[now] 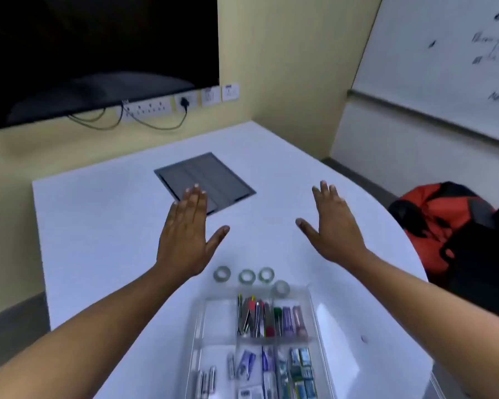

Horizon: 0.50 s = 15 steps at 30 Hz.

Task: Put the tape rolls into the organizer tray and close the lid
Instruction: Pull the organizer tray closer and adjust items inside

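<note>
Just beyond the organizer tray (198, 335), four tape rolls (246, 276) on the bench (98, 226); light, stiff rings, likely pinched rim-to-core. Left hand (185, 240), right hand (336, 228) past them, fingers spread, empty.

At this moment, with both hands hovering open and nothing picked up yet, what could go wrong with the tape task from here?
1. The four tape rolls sit close together by the organizer tray; grabbing one may knock a neighbour rolling.
2. The nearest roll seems to touch or overlap the clear rim, so it is easily misjudged.
3. Most compartments look full; the bare one is the likely fit. The lid may not close over a roll standing on edge.
</note>
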### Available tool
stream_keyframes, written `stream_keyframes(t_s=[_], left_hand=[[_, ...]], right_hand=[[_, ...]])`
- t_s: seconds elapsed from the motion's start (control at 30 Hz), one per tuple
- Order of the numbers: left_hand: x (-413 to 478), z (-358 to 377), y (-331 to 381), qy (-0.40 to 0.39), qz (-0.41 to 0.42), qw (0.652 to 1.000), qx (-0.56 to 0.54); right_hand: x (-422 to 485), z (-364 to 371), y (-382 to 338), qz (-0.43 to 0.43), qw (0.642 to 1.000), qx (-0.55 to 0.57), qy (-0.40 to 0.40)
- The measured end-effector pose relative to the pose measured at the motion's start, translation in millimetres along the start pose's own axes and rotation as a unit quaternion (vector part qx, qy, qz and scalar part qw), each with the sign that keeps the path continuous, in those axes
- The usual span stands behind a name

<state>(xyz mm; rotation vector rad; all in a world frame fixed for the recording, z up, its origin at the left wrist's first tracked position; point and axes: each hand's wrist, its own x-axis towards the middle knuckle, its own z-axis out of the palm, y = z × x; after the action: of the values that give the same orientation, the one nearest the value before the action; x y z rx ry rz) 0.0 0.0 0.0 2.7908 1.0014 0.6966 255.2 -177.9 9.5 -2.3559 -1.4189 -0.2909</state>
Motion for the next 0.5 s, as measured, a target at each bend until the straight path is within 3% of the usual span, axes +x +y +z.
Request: stream_keyframes(t_s=[0.07, 0.2, 0.5], left_hand=[[-32, 29, -7, -0.069, -0.006, 0.998, -0.009], [-96, 68, -18, -0.119, -0.045, 0.991, -0.048], [-193, 127, -24, -0.277, -0.054, 0.957, -0.064]], right_hand=[[-40, 34, 7, 0.037, 0.997, 0.019, -0.070], [-114, 77, 11, 0.117, 0.983, 0.050, -0.131], [-210, 121, 12, 0.123, 0.943, 0.012, -0.311]])
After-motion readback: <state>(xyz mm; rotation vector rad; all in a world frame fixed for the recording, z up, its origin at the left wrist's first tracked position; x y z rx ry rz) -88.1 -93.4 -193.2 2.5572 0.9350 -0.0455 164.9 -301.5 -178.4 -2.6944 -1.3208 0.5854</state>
